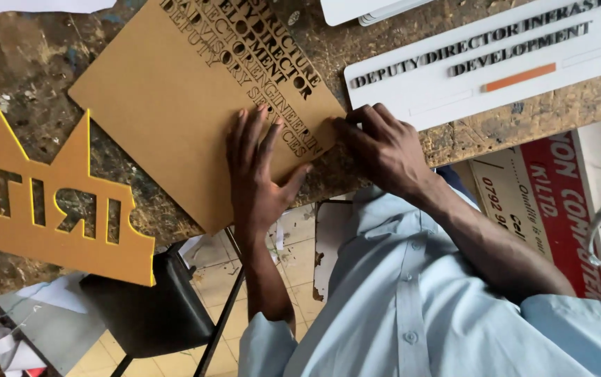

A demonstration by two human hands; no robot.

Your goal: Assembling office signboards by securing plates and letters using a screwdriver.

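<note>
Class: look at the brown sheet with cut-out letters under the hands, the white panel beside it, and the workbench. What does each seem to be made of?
Brown sheet: likely paper-masked acrylic or thin board; matte, flat, letters cleanly cut through. White panel: probably glossy plastic; smooth, reflective face carrying raised dark letters. Workbench: apparently wood, worn and paint-stained. The left hand presses flat on the sheet; the right hand touches its edge.

A sign-making workshop — scarred workbench [28, 63], cut-letter brown board [195, 91], white sign panel [496, 63].

A tan sheet [174, 91] with rows of cut-out letters lies flat and slanted on the worn wooden table, its near corner jutting over the table's edge. Both hands rest on its lettered right side.
</note>
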